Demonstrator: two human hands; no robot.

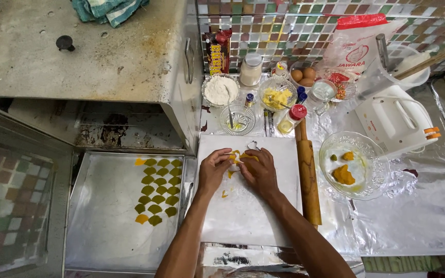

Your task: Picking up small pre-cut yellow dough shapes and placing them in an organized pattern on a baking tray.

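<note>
Your left hand (213, 170) and right hand (260, 172) pinch a yellow dough strip (242, 156) between them, its long axis running left-right across the white board (243, 216).

a wooden rolling pin (308, 177) lies right of the white board (243, 216). a glass bowl (355, 166) holds orange dough lumps. a white hand mixer (395, 121) sits behind it. a flour bowl (221, 90) stands near the tiled wall (294, 25).

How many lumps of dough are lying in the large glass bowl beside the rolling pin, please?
3: a small greenish one at the upper left, a small orange one beside it, a larger orange lump below. None seems hidden in the glass bowl.
</note>
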